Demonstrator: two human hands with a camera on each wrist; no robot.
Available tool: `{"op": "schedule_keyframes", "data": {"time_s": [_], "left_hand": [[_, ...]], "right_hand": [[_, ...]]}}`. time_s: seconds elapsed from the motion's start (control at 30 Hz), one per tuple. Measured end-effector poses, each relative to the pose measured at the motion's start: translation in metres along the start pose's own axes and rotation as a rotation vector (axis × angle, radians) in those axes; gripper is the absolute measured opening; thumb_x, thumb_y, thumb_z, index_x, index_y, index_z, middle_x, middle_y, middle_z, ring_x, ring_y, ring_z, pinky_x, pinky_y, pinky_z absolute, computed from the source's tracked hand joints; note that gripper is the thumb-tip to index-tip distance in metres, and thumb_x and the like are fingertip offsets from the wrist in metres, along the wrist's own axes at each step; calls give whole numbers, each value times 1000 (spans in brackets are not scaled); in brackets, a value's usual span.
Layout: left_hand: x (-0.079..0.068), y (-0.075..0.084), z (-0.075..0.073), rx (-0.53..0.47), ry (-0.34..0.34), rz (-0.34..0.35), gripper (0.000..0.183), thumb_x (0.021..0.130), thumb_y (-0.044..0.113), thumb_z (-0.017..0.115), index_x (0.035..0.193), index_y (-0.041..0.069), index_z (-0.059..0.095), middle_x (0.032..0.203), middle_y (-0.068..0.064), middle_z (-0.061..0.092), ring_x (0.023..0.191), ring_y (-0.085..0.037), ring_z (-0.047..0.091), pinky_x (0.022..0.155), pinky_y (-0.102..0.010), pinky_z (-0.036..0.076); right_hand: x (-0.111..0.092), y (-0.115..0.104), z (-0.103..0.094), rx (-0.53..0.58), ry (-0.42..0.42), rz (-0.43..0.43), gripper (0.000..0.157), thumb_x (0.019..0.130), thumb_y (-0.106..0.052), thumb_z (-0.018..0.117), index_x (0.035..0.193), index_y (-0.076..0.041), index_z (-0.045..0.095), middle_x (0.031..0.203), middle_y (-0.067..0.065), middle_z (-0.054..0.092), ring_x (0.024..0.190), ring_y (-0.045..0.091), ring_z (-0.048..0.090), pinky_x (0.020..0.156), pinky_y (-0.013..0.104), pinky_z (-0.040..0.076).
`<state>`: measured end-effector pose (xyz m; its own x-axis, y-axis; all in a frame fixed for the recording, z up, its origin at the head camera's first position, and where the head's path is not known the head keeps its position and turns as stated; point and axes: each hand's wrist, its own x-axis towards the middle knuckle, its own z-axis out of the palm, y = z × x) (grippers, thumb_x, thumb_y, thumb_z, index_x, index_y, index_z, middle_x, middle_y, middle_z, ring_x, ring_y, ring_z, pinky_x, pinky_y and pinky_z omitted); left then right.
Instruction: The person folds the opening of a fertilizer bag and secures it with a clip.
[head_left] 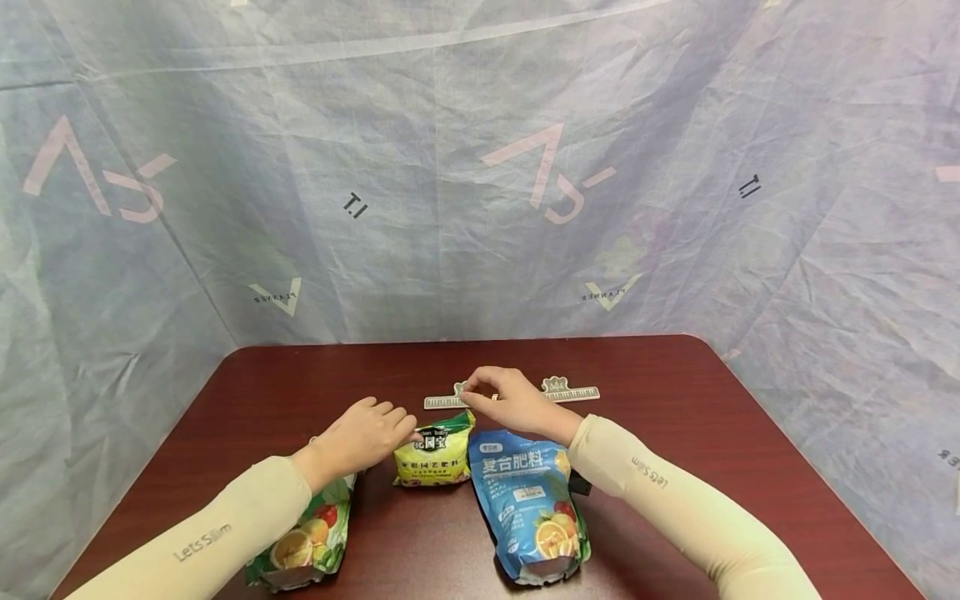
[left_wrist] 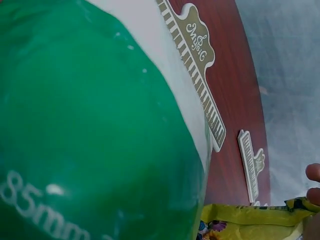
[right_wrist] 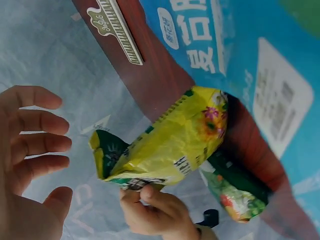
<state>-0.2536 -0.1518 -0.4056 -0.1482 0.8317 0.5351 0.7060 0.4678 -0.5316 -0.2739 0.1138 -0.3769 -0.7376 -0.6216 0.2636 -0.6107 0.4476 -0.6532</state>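
Observation:
My left hand (head_left: 367, 433) pinches the upper left corner of a yellow fertilizer bag (head_left: 435, 462) with a green top. The pinch shows clearly in the right wrist view, where the thumb and fingers meet at the bag's top edge (right_wrist: 137, 182). Slightly beyond the bag's right top corner hovers my right hand (head_left: 521, 404), fingers parted and loosely bent, holding nothing. A blue fertilizer bag (head_left: 517, 500) stands below the right wrist. Under the left forearm is a green bag (head_left: 318, 533) with fruit pictures, its upper part hidden.
Two piano-key clips marked with music lettering, a left clip (head_left: 442, 402) and a right clip (head_left: 573, 393), lie at the back of the dark red table (head_left: 300, 375). A black object (head_left: 579, 483) shows beside the blue bag. Fabric walls (head_left: 450, 208) enclose the table.

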Motion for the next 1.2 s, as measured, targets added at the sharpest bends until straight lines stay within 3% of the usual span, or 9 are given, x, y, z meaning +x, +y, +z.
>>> {"op": "schedule_keyframes", "data": {"time_s": [0.17,0.3,0.5,0.7,1.0,1.2], "left_hand": [[-2,0,0,9,-29,-11,38,96,38,42,70,11,43,59,2,46,49,-14,47,45,-27,28],[-3,1,0,17,-42,-19,39,97,39,39,71,11,44,60,2,46,49,-14,47,46,-27,28],[-4,2,1,20,-25,-20,38,96,38,39,70,10,43,59,1,46,48,-15,48,45,-27,29],[-5,2,1,25,-14,-14,38,98,37,37,70,10,43,58,2,44,47,-14,46,45,-26,27],[-2,2,0,38,51,-7,41,99,37,34,69,10,43,58,2,43,45,-14,44,45,-25,22],[-1,2,-1,27,75,-9,42,99,36,33,67,10,42,56,2,41,43,-14,42,46,-24,18]], "right_hand": [[1,-3,3,-86,16,-102,15,93,-30,54,99,-19,61,96,-13,57,78,3,53,65,24,47],[1,-7,6,-166,28,-145,11,92,-29,55,97,-20,60,93,-10,56,75,3,53,64,21,47],[-1,-18,12,-346,32,-167,19,90,-34,58,97,-17,60,89,-7,55,71,6,53,59,20,44],[-1,-21,19,-559,30,-296,21,88,-37,59,95,-17,59,84,-3,56,66,6,47,58,20,41],[-2,-21,28,-883,42,-437,28,91,-45,50,96,-20,60,87,-8,56,79,10,53,61,27,39],[-2,-15,34,-993,100,-550,26,89,-45,52,88,-19,59,85,-6,57,76,13,55,62,30,39]]}}
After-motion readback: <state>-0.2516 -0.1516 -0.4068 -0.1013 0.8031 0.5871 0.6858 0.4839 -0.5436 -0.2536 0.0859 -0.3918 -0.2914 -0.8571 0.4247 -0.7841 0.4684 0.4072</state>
